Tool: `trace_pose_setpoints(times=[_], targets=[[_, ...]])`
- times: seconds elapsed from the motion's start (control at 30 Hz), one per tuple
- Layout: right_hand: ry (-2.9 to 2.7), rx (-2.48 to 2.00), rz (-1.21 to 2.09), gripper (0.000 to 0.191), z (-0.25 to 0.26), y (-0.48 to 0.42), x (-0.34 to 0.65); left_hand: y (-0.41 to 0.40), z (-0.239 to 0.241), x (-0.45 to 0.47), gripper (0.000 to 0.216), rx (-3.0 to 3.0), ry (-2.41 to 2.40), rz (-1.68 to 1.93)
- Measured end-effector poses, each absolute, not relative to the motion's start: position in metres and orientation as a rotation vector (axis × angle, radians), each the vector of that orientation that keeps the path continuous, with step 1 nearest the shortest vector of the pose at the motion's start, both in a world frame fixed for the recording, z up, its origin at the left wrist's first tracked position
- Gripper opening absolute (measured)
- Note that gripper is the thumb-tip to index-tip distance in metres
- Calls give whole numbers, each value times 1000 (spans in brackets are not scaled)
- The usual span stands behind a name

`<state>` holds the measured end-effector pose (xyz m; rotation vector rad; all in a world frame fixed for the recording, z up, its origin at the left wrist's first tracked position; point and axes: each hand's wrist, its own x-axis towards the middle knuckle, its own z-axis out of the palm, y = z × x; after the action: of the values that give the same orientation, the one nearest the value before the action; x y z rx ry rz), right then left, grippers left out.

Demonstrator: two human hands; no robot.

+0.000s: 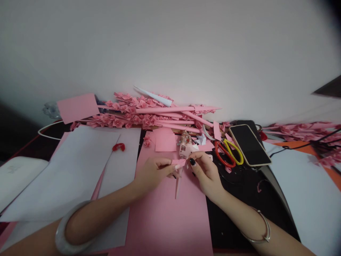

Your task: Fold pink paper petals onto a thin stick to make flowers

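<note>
Between my hands is a small folded piece of pink paper (178, 162). My left hand (151, 174) pinches it between thumb and fingers from the left. At its right end, the thumb and fingertips of my right hand (206, 174) are closed on the paper's edge. A narrow pointed pink paper strip (178, 186) hangs or lies just below my left fingertips; which of the two I cannot tell. Right behind my hands lies a pale pink object with beaded decoration (185, 147), partly covered by my fingers. Under everything is a large pink sheet (170, 224).
Pink paper flower stems (144, 110) are piled along the wall. Scissors with red and yellow handles (229, 154) and a phone (250, 145) lie to the right. White sheets (71, 167) with a small red item (118, 147) cover the left. More white paper (306, 188) lies far right.
</note>
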<state>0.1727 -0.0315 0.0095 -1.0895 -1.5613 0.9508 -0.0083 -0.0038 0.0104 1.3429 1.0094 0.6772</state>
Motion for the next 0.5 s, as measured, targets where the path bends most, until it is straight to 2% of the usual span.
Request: trace_pose_setpoints(times=[0.5], targets=[[-1638,-1200,1085,6,7,-27,169,-5,5,-10,24,1578,997,641]])
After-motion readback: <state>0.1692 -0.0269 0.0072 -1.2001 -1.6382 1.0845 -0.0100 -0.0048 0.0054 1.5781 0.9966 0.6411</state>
